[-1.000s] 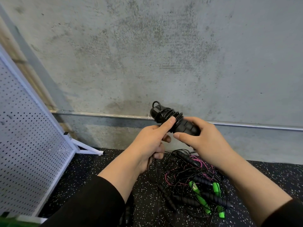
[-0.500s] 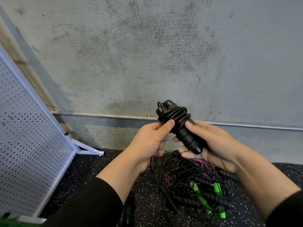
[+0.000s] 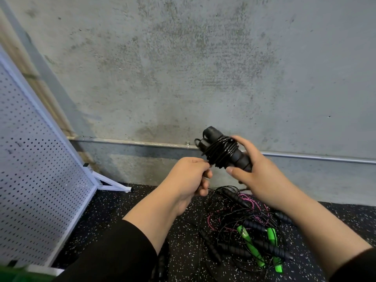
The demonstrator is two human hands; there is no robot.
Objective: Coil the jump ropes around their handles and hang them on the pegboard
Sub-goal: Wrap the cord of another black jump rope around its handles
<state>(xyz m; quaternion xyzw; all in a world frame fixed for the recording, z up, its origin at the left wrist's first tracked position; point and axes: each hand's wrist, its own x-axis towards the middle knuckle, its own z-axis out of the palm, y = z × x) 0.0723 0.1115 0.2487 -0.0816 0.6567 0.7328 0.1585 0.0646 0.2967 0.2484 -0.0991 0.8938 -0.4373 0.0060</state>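
The right hand (image 3: 256, 176) grips the black handles (image 3: 234, 157), whose lower ends it hides. The left hand (image 3: 189, 178) pinches the black rope (image 3: 220, 151) beside the coil.

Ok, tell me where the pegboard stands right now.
In the head view the white pegboard leans at the far left, on the speckled floor beside the concrete wall, left of both hands.

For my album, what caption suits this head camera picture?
Right hand grips black handles while left hand pinches the rope, more ropes tangled below.

Mottled grey concrete wall (image 3: 203, 68) above black speckled rubber floor (image 3: 122, 210).
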